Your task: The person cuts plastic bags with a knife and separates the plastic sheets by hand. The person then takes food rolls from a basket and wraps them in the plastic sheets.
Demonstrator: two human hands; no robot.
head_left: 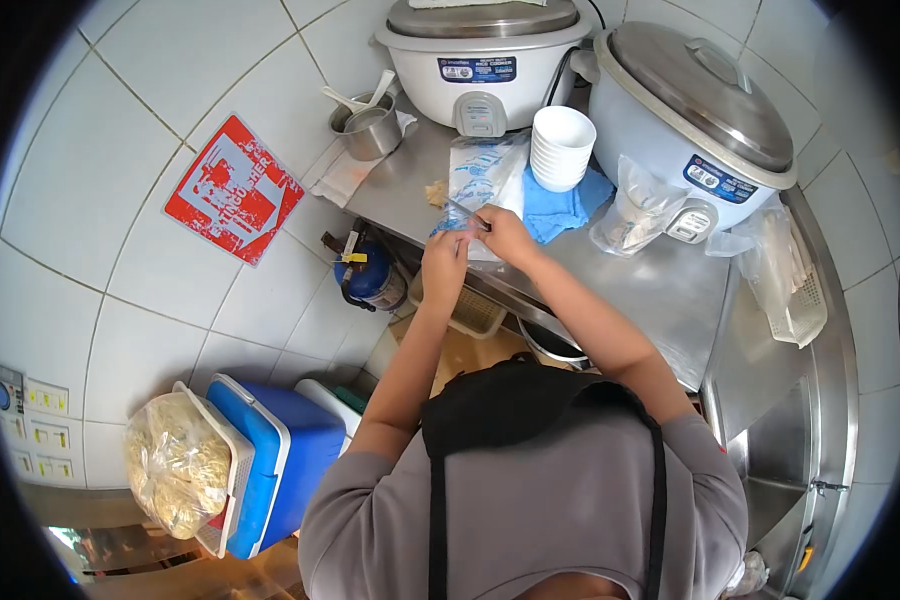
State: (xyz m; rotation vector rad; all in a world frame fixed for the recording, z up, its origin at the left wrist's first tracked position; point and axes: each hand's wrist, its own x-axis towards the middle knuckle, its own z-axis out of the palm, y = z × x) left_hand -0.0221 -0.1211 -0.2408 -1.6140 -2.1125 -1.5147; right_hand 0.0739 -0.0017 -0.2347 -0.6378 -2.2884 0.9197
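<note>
At the front edge of the steel counter, my left hand [446, 252] pinches the near end of a clear plastic bag with blue print [488, 170]. My right hand [502, 236] is closed round a thin metal tool [462, 209], perhaps a knife or scissors, whose tip points up and left over the bag. Both hands are close together, nearly touching. A small beige scrap [436, 193] lies left of the bag. To the right, a stack of white bowls [563, 148] stands on a folded blue cloth [568, 205].
Two large rice cookers [485, 60] [690, 110] stand behind. A metal pot [368, 132] holding utensils is at the back left. Plastic bags [638, 208] hang by the right cooker. Below left are a fire extinguisher [372, 278] and a blue cooler box [305, 450].
</note>
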